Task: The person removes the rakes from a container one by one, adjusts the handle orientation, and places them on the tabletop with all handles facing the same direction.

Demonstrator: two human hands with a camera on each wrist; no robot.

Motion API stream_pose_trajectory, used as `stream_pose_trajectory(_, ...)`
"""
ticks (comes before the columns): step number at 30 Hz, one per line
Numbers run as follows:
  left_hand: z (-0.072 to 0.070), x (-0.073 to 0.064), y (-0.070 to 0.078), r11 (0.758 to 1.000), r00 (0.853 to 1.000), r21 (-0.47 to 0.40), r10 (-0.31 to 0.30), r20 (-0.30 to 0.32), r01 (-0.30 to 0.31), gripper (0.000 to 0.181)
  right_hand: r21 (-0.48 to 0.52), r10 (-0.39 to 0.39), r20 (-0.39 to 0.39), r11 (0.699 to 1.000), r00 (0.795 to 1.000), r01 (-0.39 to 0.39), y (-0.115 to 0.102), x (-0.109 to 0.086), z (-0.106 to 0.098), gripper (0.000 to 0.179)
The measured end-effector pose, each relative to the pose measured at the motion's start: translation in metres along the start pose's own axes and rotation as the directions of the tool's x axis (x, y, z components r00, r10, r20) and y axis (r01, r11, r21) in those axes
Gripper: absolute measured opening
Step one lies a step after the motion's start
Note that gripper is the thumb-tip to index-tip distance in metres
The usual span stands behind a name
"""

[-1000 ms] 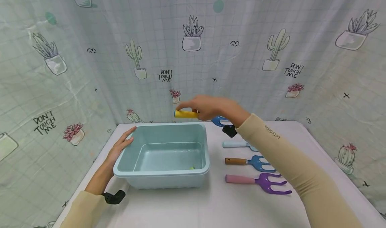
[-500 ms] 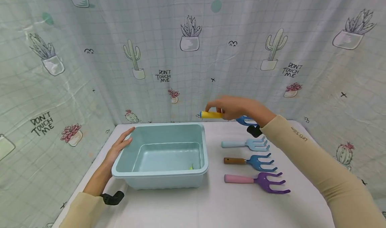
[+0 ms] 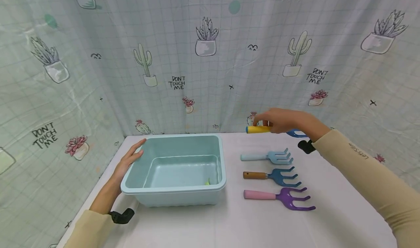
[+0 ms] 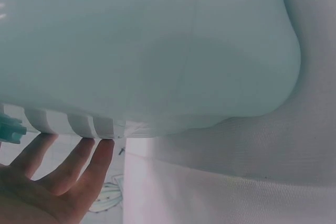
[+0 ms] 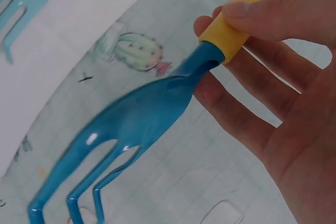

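My right hand (image 3: pixel 283 120) holds a garden hand fork by its yellow handle (image 3: pixel 257 129), above the back of the table. In the right wrist view the thumb and fingers pinch the handle near its neck, and the fork's blue tined head (image 5: pixel 136 108) points down to the left. At the left, my left hand (image 3: pixel 126 164) rests on the side of a pale blue plastic bin (image 3: pixel 174 189). Its nearly straight fingers touch the bin just under the rim in the left wrist view. A small yellow-green thing (image 3: pixel 207 181) shows inside the bin, too little to identify.
Right of the bin lie three hand forks in a column: one light blue (image 3: pixel 279 157), one blue with a wooden handle (image 3: pixel 256 175), one purple with a pink handle (image 3: pixel 290 199). A cactus-print curtain (image 3: pixel 206 77) hangs behind the white table (image 3: pixel 183 226).
My right hand has carried the yellow-handled fork rightward, from above the bin's back edge to beyond its right side. The light blue fork is now uncovered. My left hand has stayed at the bin.
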State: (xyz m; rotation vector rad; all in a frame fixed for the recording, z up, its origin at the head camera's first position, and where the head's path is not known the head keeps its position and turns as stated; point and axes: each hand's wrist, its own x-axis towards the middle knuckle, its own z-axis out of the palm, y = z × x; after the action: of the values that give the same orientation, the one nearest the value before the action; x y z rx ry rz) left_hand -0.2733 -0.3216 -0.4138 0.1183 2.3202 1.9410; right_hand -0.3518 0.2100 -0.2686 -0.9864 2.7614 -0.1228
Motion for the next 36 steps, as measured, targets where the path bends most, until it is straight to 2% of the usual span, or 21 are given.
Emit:
stream_pose_trajectory(3, -0.001, 0.000, 0.000, 1.000, 1.000, -0.020, 0.009, 0.003, -0.009, 0.060, 0.003, 0.024, 0.008, 1.000, 1.000, -0.024, 0.011, -0.009, 0.002, 0.051)
stream_pose_trajectory(12, -0.001, -0.002, -0.001, 0.998, 1.000, 0.068, -0.003, -0.014, 0.004, 0.062, 0.052, 0.092, 0.008, 0.994, 0.996, -0.092, 0.053, -0.036, 0.025, 0.049)
stream_pose_trajectory(19, -0.001, -0.002, -0.001, 0.999, 1.000, 0.039, 0.003, -0.011, -0.002, 0.062, 0.115, 0.153, 0.003, 0.982, 0.988, -0.152, 0.092, -0.062, 0.052, 0.047)
stream_pose_trajectory(24, -0.002, -0.001, 0.001, 1.000, 1.000, 0.018, 0.012, -0.007, -0.011, 0.062, 0.129, 0.181, -0.005, 0.975, 0.983, -0.179, 0.111, -0.079, 0.068, 0.046)
stream_pose_trajectory(28, -0.003, 0.001, 0.002, 1.000, 1.000, 0.000, 0.019, -0.009, -0.019, 0.061, 0.139, 0.207, -0.012, 0.969, 0.978, -0.203, 0.121, -0.086, 0.077, 0.045)
stream_pose_trajectory(36, 0.000, 0.000, 0.002, 1.000, 1.000, -0.008, 0.012, -0.008, -0.012, 0.062, 0.152, 0.242, 0.027, 0.958, 0.970, -0.243, 0.143, -0.092, 0.100, 0.045)
